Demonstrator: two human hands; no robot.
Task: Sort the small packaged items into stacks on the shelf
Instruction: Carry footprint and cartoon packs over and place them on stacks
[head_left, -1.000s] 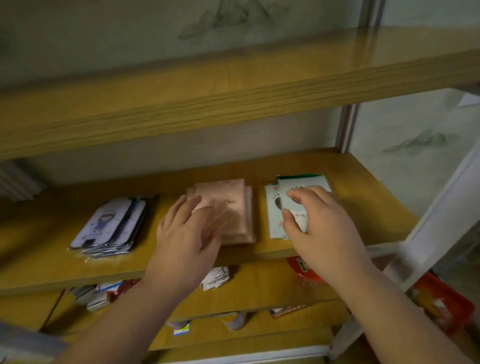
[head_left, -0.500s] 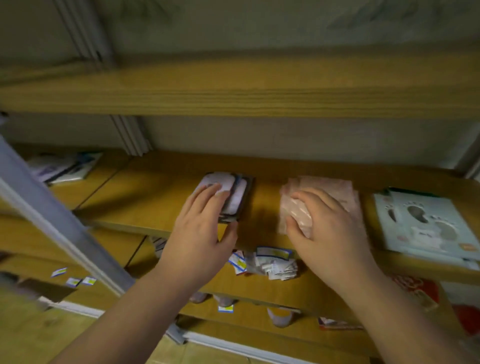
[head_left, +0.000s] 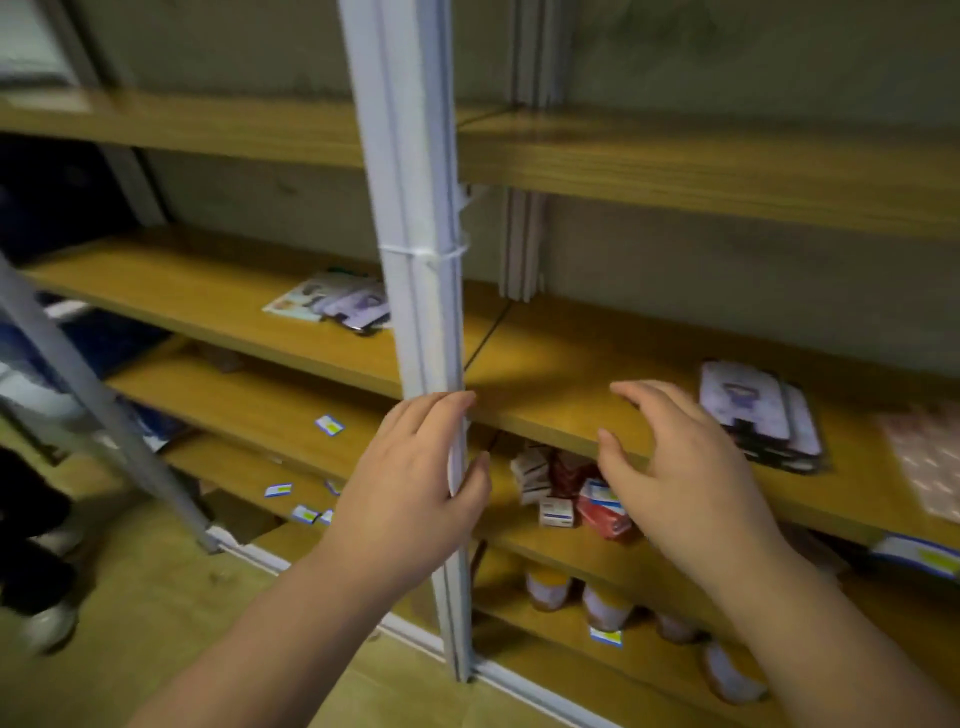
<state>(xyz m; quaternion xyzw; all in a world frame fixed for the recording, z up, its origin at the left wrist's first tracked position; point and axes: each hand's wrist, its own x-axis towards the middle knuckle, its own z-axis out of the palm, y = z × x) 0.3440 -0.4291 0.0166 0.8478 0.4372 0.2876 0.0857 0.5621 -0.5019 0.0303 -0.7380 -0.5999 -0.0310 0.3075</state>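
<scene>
Dim indoor light, warm yellow cast on the wood shelf (head_left: 545, 374). Light seems to come from above and behind the camera: a dark shadow patch falls on the board just past the white upright post (head_left: 415, 234), and the lower tiers sit in deep shade. No hard glare, only a soft sheen along the upper board's front edge. Motion blur across the whole frame: the card stack (head_left: 758, 410) at right and the packets (head_left: 332, 301) at left are smeared, print unreadable. Left hand (head_left: 410, 488) and right hand (head_left: 675, 467) are soft-edged. Wide-angle bending tilts the posts outward near the edges. Far left corner is nearly black.
</scene>
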